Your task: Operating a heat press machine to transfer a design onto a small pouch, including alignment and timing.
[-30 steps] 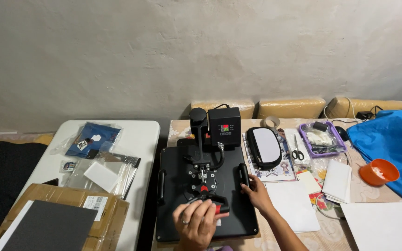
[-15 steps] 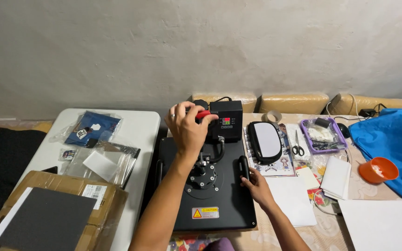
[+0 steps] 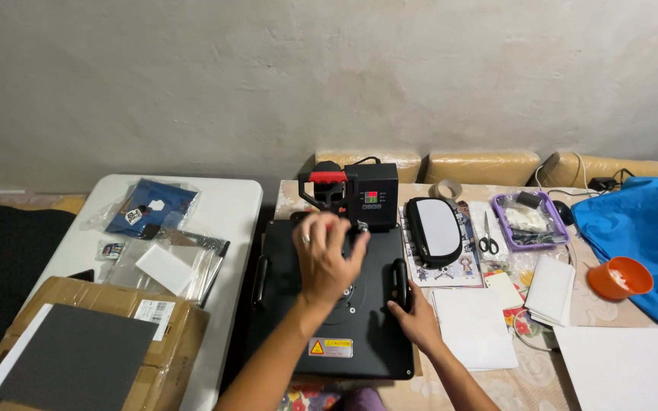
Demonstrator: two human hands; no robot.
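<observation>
Press plate: I see the black heat press [image 3: 329, 304] lying flat and shut on the tabletop [image 3: 496, 380] right below me, its yellow warning label [image 3: 330, 347] at the near edge.
Right hand: my right hand [image 3: 418, 320] rests at the press's right side, fingers curled round the black side handle [image 3: 400, 283]; the grip is closed on it.
Left hand: my left hand [image 3: 327, 257] hovers over the middle of the plate, fingers spread and loosely bent, holding nothing; it blurs a little, so I cannot tell whether it touches the central knob beneath.
Lever: the red-capped lever [image 3: 327, 177] stands up at the back, beside the control box [image 3: 372, 199] with its lit display.
Progress: I judge the plate is down and the machine powered; nothing shows between the plates, so whether an item is inside I cannot tell.
Right of press: white sheets [image 3: 472, 327], a black-edged white pouch [image 3: 436, 230], scissors [image 3: 489, 237], a purple tray [image 3: 531, 221], an orange bowl [image 3: 620, 277], blue cloth [image 3: 641, 228].
Left table: a cardboard box [image 3: 108, 335] with a dark sheet [image 3: 70, 365], clear packets [image 3: 173, 262] and a blue packet [image 3: 148, 207] on a white table [image 3: 230, 198].
Room: tan cushions [image 3: 481, 164] line a bare grey plaster wall [image 3: 329, 76].
</observation>
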